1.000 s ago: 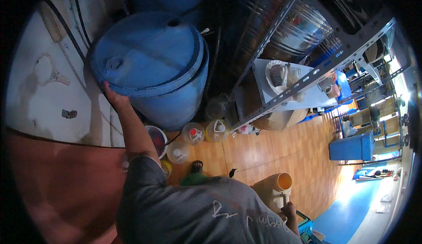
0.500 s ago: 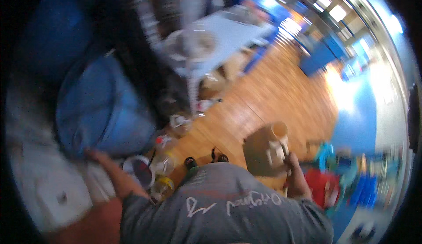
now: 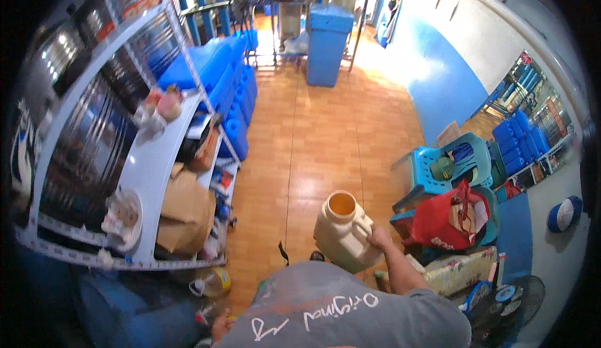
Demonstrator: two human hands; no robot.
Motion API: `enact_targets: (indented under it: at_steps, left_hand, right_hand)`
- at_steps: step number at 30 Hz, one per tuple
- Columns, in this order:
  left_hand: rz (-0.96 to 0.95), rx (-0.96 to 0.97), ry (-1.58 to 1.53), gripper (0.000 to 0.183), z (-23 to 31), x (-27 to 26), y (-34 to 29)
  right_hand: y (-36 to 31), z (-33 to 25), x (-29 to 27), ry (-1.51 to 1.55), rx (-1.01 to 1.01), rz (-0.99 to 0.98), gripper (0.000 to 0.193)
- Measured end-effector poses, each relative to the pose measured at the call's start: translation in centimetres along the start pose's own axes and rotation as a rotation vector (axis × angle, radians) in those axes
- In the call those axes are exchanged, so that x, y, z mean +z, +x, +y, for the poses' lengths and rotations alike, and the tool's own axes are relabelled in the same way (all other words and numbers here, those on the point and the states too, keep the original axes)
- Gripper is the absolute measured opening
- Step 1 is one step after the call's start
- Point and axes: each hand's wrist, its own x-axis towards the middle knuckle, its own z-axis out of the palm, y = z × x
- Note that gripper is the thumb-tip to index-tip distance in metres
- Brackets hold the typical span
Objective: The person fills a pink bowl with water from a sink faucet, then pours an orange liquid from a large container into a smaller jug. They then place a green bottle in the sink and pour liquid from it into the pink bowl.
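A cream plastic jug [image 3: 350,241] with a wide, uncapped round mouth hangs in front of me on the right. My right hand [image 3: 379,238] is wrapped round its side handle. The jug's mouth faces up. Low in the view, beside my body, my left hand [image 3: 220,324] is partly cut off, and its fingers are too unclear to read. Closest to that hand are a clear plastic bottle with a yellow label [image 3: 216,281] on the floor and a large blue drum [image 3: 125,316].
A metal shelf [image 3: 141,179] stands at left, holding a white bowl [image 3: 128,219] and a brown paper bag [image 3: 188,213]. Stacked blue containers [image 3: 235,97] lie beyond it. At right are a turquoise chair [image 3: 472,154], a red bag [image 3: 447,219] and a fan [image 3: 519,304]. Far ahead stands a blue bin [image 3: 328,44].
My view has swung from the drum and bottles on the left to the open floor aisle. The jug stays in my right hand. My left hand has come away from the drum.
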Motion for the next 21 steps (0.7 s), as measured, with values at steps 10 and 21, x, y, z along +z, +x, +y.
enact_targets:
  at_steps: [10, 21]
  left_hand:
    - [0.181, 0.159, 1.023, 0.054, 29.8, 19.0, 25.2]
    - [-0.104, 0.641, 1.252, 0.044, 58.1, 58.1, 43.0]
  right_hand:
    - [10.1, 9.0, -5.0, 0.056, 0.157, 0.212, 0.044]
    - [25.9, 12.7, -20.7, 0.191, 0.556, 0.331, 0.039]
